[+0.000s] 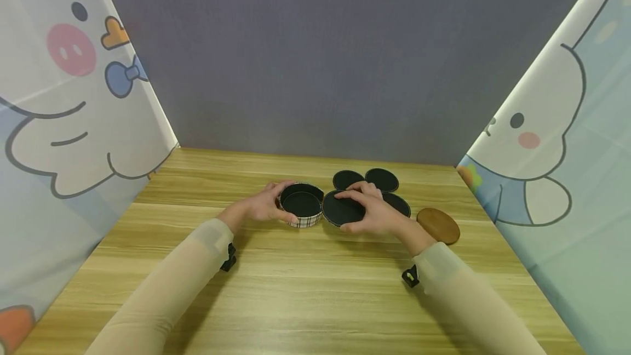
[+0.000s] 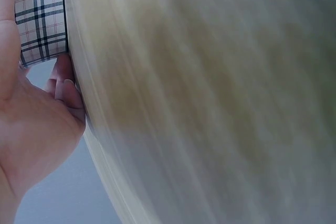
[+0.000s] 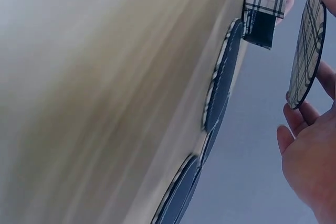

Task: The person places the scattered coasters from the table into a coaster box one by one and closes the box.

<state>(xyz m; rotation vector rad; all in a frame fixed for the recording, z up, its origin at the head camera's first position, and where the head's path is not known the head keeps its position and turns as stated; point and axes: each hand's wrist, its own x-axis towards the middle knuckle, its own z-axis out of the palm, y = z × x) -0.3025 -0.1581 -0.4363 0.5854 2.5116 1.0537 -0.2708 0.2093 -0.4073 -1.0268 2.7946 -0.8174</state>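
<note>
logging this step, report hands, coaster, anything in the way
Left hand grips plaid holder. Right hand holds black coaster, raised off table. Nothing visible between coaster and holder. Three other coasters on table.

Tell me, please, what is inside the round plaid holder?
Inside the plaid holder, a flat, round black surface shows. Anything beneath it is covered.

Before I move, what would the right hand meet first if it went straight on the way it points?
Likely the round holder, gripped by the left hand; the coaster in the right hand would lead. Depth is unclear, so it might pass above.
</note>
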